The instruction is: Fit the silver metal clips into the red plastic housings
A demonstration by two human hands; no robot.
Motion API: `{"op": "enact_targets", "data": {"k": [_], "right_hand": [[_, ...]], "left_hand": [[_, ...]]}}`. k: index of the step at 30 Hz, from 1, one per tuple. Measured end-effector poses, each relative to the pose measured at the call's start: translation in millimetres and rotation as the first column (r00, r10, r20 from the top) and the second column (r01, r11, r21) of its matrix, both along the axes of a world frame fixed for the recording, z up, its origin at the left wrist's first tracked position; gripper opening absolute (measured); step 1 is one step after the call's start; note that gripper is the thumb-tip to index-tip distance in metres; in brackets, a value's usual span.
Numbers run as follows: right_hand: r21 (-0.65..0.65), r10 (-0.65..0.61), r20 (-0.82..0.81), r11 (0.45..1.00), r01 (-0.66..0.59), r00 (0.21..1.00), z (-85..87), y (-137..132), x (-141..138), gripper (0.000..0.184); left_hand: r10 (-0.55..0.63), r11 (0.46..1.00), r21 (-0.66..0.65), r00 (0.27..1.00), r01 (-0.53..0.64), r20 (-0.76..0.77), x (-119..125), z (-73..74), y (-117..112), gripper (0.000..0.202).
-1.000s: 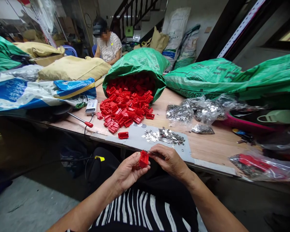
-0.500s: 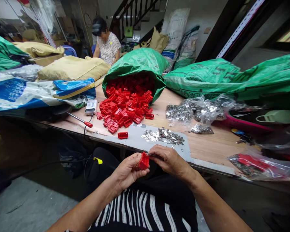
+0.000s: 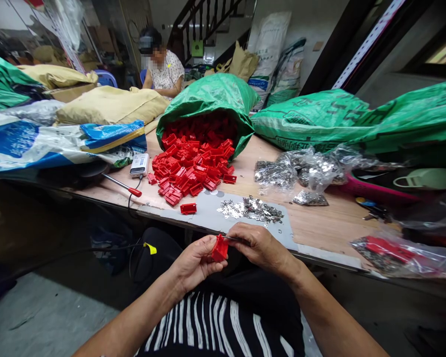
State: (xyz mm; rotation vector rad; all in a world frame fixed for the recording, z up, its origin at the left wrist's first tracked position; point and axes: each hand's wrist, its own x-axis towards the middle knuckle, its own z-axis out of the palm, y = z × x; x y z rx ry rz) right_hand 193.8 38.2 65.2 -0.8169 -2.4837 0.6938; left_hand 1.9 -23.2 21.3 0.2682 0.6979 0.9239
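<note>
Between the thumb and fingers of my left hand (image 3: pixel 198 263) is a red plastic part (image 3: pixel 219 249), held above my lap in front of the table edge. My right hand (image 3: pixel 258 245) is closed round a thin dark tool (image 3: pixel 238 240), whose tip meets the top of the red part; its exact kind I cannot make out. Beyond my hands, small shiny metal pieces (image 3: pixel 250 209) lie spread on a grey sheet (image 3: pixel 208 203). One single red part (image 3: pixel 188 208) sits at the sheet's left. Behind it, a heap of red parts (image 3: pixel 189 171) spills from a green sack (image 3: pixel 211 94).
Clear bags of metal pieces (image 3: pixel 277 173) and a pink basket (image 3: pixel 379 191) stand at right. Left are a white device (image 3: pixel 139 164) with a cable and a red-tipped rod (image 3: pixel 128 187). Filled sacks (image 3: pixel 111 105) line the back, where another person (image 3: pixel 167 74) sits.
My hands and the red part stay nearly in place; the red part has shifted very slightly left. The person at the back has moved an arm.
</note>
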Motion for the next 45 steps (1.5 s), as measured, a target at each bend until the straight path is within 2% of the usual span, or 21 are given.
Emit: {"op": "enact_targets", "data": {"k": [12,16,19,21,23,29,32,38,42,45], "right_hand": [[-0.057,0.016,0.024,0.998,-0.015,1.0,-3.9,2,-1,0.018],[-0.143,0.058,-0.051,0.988,-0.064,0.997,-0.1,2,0,0.018],[-0.214,-0.046,-0.112,0.977,0.021,0.993,1.2,3,2,0.018],[-0.256,-0.149,-0.088,0.959,0.122,0.985,0.0,4,4,0.016],[-0.303,-0.199,-0.055,0.937,0.174,0.978,-2.4,5,4,0.014],[-0.436,-0.192,-0.099,0.89,0.13,0.976,-13.8,4,-3,0.01],[-0.484,-0.18,-0.135,0.87,0.094,0.974,-18.7,5,-5,0.011],[-0.51,-0.116,-0.106,0.859,0.046,0.988,-23.8,3,-5,0.014],[-0.594,-0.185,-0.189,0.804,0.038,0.964,-31.9,3,-4,0.022],[-0.617,-0.286,-0.222,0.781,0.092,0.932,-39.0,3,-2,0.025]], "left_hand": [[-0.015,1.0,-0.011,1.0,0.015,-0.016,1,0.3,1,0.017],[0.002,0.999,-0.041,1.0,-0.002,0.001,0,1.4,2,0.017],[0.007,0.999,-0.044,1.0,-0.007,0.001,-1,2.9,2,0.019],[0.002,1.0,-0.029,1.0,-0.002,0.003,-1,3.8,2,0.02],[0.0,1.0,-0.005,1.0,0.0,0.003,-1,4.6,2,0.023],[-0.022,0.999,0.049,1.0,0.022,-0.009,0,4.9,0,0.025],[-0.045,0.996,0.069,0.998,0.048,-0.042,0,3.6,0,0.024],[-0.069,0.994,0.082,0.991,0.079,-0.116,2,0.8,3,0.025],[-0.075,0.987,0.125,0.98,0.099,-0.186,4,2.0,6,0.033],[-0.03,0.962,0.244,0.937,0.122,-0.348,5,2.9,6,0.051]]}}
